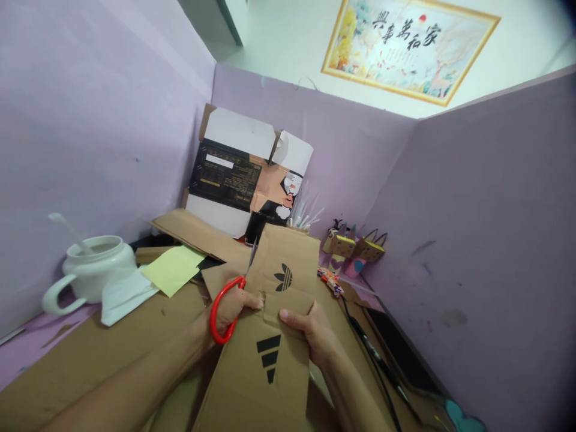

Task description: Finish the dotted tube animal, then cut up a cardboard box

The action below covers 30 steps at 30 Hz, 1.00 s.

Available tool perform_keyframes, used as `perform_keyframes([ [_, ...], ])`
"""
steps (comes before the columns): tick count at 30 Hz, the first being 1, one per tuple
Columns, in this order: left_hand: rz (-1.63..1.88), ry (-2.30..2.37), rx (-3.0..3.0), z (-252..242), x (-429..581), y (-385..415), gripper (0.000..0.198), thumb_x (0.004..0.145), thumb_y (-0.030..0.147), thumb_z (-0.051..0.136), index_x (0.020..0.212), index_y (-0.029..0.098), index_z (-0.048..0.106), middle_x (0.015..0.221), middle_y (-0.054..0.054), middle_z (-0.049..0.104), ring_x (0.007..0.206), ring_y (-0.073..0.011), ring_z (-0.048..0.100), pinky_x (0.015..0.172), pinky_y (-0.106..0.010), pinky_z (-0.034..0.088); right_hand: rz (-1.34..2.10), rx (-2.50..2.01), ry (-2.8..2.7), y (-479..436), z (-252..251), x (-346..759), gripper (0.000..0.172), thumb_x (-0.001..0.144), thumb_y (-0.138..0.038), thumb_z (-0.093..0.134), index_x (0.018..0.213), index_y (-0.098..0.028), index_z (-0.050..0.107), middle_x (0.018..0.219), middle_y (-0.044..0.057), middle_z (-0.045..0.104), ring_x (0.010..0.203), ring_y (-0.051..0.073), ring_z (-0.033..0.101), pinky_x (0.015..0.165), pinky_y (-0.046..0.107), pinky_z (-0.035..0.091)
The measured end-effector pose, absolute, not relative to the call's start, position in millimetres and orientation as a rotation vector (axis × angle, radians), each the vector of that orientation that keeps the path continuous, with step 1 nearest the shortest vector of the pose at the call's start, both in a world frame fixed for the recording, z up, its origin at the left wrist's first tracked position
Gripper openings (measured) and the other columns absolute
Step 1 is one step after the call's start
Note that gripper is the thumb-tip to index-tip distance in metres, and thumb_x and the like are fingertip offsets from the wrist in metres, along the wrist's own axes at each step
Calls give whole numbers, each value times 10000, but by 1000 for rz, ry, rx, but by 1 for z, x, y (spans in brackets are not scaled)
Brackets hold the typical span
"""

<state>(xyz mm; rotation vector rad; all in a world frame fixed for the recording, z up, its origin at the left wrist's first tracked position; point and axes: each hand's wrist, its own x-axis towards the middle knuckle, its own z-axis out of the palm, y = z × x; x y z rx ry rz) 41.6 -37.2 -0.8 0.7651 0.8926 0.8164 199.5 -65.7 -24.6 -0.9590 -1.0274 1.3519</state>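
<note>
A long brown cardboard piece [288, 324] with black logos stands tilted in front of me, held between both hands. My left hand [236, 303] grips its left edge, thumb flat on the face. Red-handled scissors [216, 327] hang on this same hand, a handle loop around it. Their blades point up beside the cardboard and are partly covered. My right hand [317, 336] closes on the right edge, its thumb on the front and its other fingers hidden behind. A crease with a small tear crosses the cardboard between the thumbs.
To the left stand a white pot [96, 264] with a spoon and a yellow paper sheet [173, 270]. An unfolded printed box [229, 174] leans at the back. Small cardboard figures [344, 247], a black cable [371, 354] and a dark flat device [400, 351] lie right. Purple walls [472, 240] enclose the table.
</note>
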Motion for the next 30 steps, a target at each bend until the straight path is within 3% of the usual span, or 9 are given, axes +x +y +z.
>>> perform_keyframes([
  [6, 758, 936, 765, -4, 37, -31, 371, 565, 108, 545, 925, 68, 627, 585, -64, 678, 527, -237, 623, 584, -382, 496, 1390, -955, -1028, -66, -27, 197, 542, 502, -173, 752, 1024, -145, 609, 899, 100, 709, 804, 268, 658, 774, 406, 497],
  [12, 816, 817, 794, -4, 35, -32, 441, 547, 113, 584, 987, 83, 613, 679, -73, 704, 641, -258, 655, 649, -401, 509, 1395, -916, -1024, -69, -28, 195, 583, 509, -188, 761, 1065, -149, 590, 899, 100, 709, 800, 270, 661, 789, 419, 493],
  [18, 878, 858, 819, -4, 36, -31, 425, 487, 113, 641, 911, 80, 630, 677, -73, 703, 678, -273, 658, 679, -414, 514, 1363, -941, -1013, -69, -27, 193, 584, 519, -184, 753, 1076, -140, 586, 888, 104, 711, 799, 269, 662, 796, 420, 491],
  [23, 937, 876, 885, -14, 35, -25, 321, 553, 137, 637, 872, 107, 649, 704, -59, 707, 677, -242, 657, 698, -396, 516, 1352, -952, -1012, -70, -28, 189, 559, 518, -195, 753, 1053, -138, 602, 886, 103, 712, 804, 278, 662, 775, 418, 501],
  [30, 998, 830, 955, -11, 36, -26, 361, 567, 88, 584, 920, 109, 657, 732, -65, 707, 661, -240, 653, 669, -394, 515, 1355, -932, -1015, -70, -29, 186, 577, 525, -198, 759, 1074, -136, 593, 910, 109, 707, 777, 272, 665, 763, 415, 503],
])
